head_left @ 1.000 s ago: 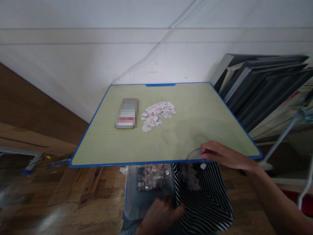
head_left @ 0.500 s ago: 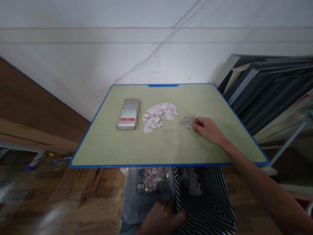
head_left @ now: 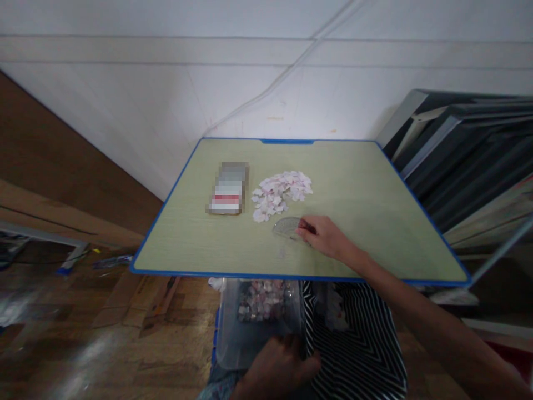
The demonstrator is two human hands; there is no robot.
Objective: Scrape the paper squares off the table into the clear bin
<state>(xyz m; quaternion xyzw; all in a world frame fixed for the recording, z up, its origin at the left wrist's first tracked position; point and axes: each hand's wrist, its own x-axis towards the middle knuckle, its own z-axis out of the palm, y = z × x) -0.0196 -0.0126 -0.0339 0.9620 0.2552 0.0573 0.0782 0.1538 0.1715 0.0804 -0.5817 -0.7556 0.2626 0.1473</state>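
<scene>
From where I stand, the person's right hand (head_left: 322,236) has the clear half-round plastic piece (head_left: 285,227), shaped much like a protractor, pinched by its right end between thumb and curled fingers. It sits low over the pale-green tabletop (head_left: 383,222), just on the near side of the heap of torn paper scraps (head_left: 281,191); whether it touches the surface I can't tell. I'd judge it light and thin, fairly stiff with a little spring, smooth enough to slip, and liable to crack if bent hard. An end corner looks the sensible hold, leaving the curved edge free. The scraps look feather-light and easily scattered. Below, the left hand (head_left: 281,366) is at the near side of the translucent plastic bin (head_left: 233,344); its fingers are too shadowed to say whether they grip anything.
</scene>
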